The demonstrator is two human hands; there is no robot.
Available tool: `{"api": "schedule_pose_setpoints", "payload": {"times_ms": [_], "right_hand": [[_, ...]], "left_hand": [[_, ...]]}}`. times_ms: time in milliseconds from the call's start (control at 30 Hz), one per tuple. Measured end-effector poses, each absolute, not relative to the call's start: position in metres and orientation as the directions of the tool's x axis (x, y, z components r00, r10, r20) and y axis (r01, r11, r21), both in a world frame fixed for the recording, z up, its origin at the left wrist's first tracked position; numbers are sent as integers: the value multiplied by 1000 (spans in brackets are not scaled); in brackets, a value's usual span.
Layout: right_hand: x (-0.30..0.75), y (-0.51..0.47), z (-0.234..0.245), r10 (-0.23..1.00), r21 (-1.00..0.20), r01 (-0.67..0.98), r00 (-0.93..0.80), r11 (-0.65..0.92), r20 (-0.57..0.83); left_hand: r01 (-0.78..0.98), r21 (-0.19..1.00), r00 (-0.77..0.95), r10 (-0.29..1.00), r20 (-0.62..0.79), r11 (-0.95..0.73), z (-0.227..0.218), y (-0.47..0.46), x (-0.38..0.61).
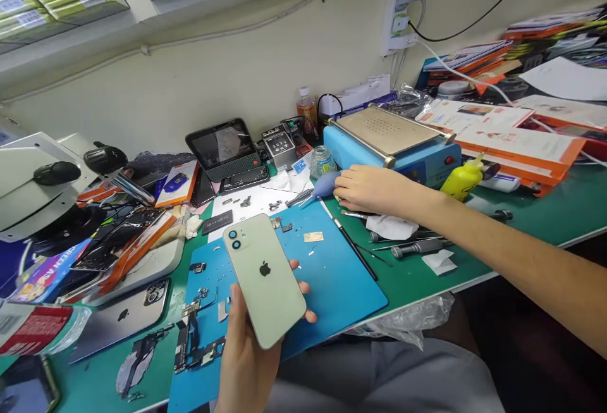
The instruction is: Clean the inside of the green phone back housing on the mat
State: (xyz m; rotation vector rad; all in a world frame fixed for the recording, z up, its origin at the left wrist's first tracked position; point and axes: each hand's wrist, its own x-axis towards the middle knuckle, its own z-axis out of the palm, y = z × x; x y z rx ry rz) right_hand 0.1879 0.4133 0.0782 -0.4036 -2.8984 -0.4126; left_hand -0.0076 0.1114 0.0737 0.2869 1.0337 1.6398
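Note:
My left hand (246, 356) holds a pale green phone (263, 279) back side up, its camera at the top left, over a blue work mat (341, 280). My right hand (367, 189) reaches out past the mat's far right corner, fingers curled down on the green bench by a blue rubber air blower (325, 183) and thin metal tools; what it grips, if anything, is hidden. Small phone parts and screws lie scattered on the mat. Several screwdrivers and tweezers (417, 247) rest right of the mat under my right forearm.
A blue heating plate machine (393, 138) stands behind my right hand, with a yellow bottle (462, 179) beside it. A microscope (42, 185), a small screen (220, 147), a silver phone (121, 318) and stacked phone parts crowd the left. Orange boxes (512, 141) lie at the right.

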Motion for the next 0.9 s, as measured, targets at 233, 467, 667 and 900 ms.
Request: {"api": "schedule_pose_setpoints", "payload": {"times_ms": [233,467,667,900], "right_hand": [[177,388,103,400,-252,313,-778,916,486],[186,260,105,673,-711,133,-480,691,563],[173,169,57,701,-757,114,-486,644,523],[152,151,58,533,-378,398,-422,836,734]], "left_hand": [[-618,786,-377,889,-262,-31,69,112,-6],[-534,824,-510,850,-133,-192,69,109,-10],[-313,899,-742,669,-30,-306,78,104,-23],[-249,928,-805,592,-39,-278,87,102,-11]]}}
